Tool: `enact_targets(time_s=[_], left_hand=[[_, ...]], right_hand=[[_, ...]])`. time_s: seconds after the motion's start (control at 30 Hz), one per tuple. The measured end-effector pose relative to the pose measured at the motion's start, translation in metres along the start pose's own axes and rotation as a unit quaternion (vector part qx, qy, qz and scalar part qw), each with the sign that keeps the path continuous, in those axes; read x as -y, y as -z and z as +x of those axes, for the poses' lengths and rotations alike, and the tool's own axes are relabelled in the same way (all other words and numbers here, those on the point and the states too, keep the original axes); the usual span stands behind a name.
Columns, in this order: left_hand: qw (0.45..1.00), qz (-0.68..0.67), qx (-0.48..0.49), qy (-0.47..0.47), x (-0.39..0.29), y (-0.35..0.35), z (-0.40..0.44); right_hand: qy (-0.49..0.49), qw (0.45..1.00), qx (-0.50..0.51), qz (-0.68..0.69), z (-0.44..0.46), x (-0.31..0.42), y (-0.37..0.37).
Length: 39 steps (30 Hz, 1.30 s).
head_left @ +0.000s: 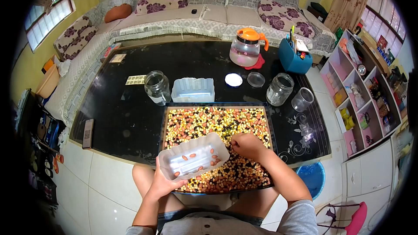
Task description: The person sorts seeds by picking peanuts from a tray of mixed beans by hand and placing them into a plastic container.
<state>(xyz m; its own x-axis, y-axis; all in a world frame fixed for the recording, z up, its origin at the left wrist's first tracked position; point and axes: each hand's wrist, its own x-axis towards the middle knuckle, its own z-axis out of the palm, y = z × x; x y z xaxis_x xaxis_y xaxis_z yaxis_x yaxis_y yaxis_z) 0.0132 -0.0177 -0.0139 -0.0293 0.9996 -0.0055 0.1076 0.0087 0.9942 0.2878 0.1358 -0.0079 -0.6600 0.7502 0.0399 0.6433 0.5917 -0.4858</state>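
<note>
My left hand (162,182) grips the near left end of a translucent plastic container (198,146), which is tilted and holds several reddish peanuts (192,155). Under it lies a wide, shallow box (269,124) filled with mixed yellow corn kernels, black beans and peanuts. Over the right half of this mix is my right hand (247,145), its fingers curled closed and touching or just above the kernels. Whatever the fingers may hold is hidden. The container stays just left of my right hand.
Behind the box, a second plastic container (193,90) stands between two glass jars (157,89) (280,89). A glass cup (302,100), two lids (234,80) (256,79), an orange-lidded pitcher (245,50), a teal caddy (295,58) and a phone (88,133) are on the black table (126,122).
</note>
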Motion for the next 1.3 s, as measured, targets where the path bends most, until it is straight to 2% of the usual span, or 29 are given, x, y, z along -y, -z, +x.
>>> enact_targets(time_s=[0.07, 0.2, 0.27, 0.3, 0.37, 0.43, 0.5, 0.63, 0.77, 0.83, 0.9, 1.03, 1.3], left_hand=[[1.000, -0.011, 0.001, 0.006, 0.003, 0.001, 0.000], [0.999, -0.040, 0.002, 0.014, 0.007, 0.000, 0.000], [0.999, -0.035, 0.003, 0.016, 0.003, 0.000, 0.000], [0.999, -0.031, 0.004, 0.017, 0.001, -0.001, 0.000], [0.999, -0.030, 0.006, 0.011, 0.007, 0.000, 0.001], [1.000, -0.029, 0.009, 0.007, 0.009, 0.001, 0.000], [1.000, -0.016, 0.012, 0.022, 0.007, 0.001, 0.000], [1.000, -0.022, 0.008, 0.007, 0.006, 0.000, 0.001], [0.999, -0.030, 0.005, 0.023, 0.007, 0.001, -0.001], [0.999, -0.029, 0.008, 0.028, 0.008, 0.002, -0.001], [1.000, 0.011, 0.013, 0.008, 0.014, 0.004, -0.001], [1.000, -0.003, 0.009, 0.022, 0.002, 0.001, -0.001], [1.000, -0.011, 0.006, 0.017, -0.003, -0.001, -0.001]], right_hand=[[-0.047, 0.998, 0.000, 0.041, 0.000, -0.002, 0.003], [-0.022, 0.995, -0.058, 0.082, 0.002, -0.005, 0.014], [-0.090, 0.983, -0.073, 0.144, 0.001, 0.001, 0.024], [-0.089, 0.983, -0.072, 0.144, 0.002, 0.007, 0.032], [-0.028, 0.966, -0.139, 0.216, 0.003, 0.029, 0.049], [-0.005, 0.960, -0.143, 0.240, 0.002, 0.053, 0.059], [0.138, 0.959, -0.116, 0.218, 0.003, 0.072, 0.066], [0.112, 0.952, -0.091, 0.271, 0.000, 0.083, 0.066], [0.048, 0.968, -0.129, 0.208, -0.012, 0.041, 0.059], [-0.062, 0.994, -0.066, 0.057, -0.023, 0.024, 0.058], [-0.068, 0.997, -0.041, 0.024, -0.037, 0.001, 0.043], [-0.098, 0.993, 0.025, -0.060, -0.054, -0.017, 0.024], [-0.069, 0.995, 0.029, -0.072, -0.061, -0.027, 0.006]])
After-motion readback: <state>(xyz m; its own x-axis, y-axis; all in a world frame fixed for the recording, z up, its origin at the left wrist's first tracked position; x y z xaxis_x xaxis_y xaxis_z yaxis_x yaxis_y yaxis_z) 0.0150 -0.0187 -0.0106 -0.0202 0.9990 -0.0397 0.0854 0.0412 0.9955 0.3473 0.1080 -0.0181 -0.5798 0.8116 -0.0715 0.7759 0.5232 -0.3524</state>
